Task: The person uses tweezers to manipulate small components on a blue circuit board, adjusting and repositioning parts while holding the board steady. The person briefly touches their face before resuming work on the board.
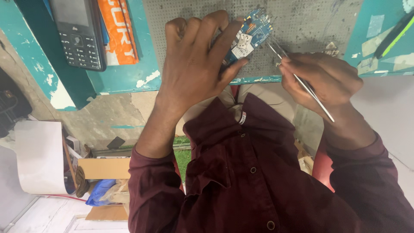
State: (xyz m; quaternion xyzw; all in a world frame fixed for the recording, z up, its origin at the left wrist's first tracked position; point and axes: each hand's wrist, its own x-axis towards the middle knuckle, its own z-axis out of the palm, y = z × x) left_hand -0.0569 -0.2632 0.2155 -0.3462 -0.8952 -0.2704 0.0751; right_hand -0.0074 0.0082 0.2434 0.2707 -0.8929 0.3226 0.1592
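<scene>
My left hand (pixel 196 58) grips a small blue circuit board (pixel 253 31) with white metal shields, holding it down on a grey perforated mat (pixel 310 21). My right hand (pixel 321 77) pinches thin metal tweezers (pixel 297 77), whose tips reach the board's right edge. Both forearms wear dark maroon sleeves, and the board's lower part is hidden under my left fingers.
A black keypad phone (pixel 79 34) lies on the teal workbench (pixel 125 77) at left beside an orange packet (pixel 118 30). A dark pen-like tool (pixel 394 34) rests at right. Below the bench edge are cardboard boxes (pixel 103 168), a white paper roll (pixel 41 157) and clutter.
</scene>
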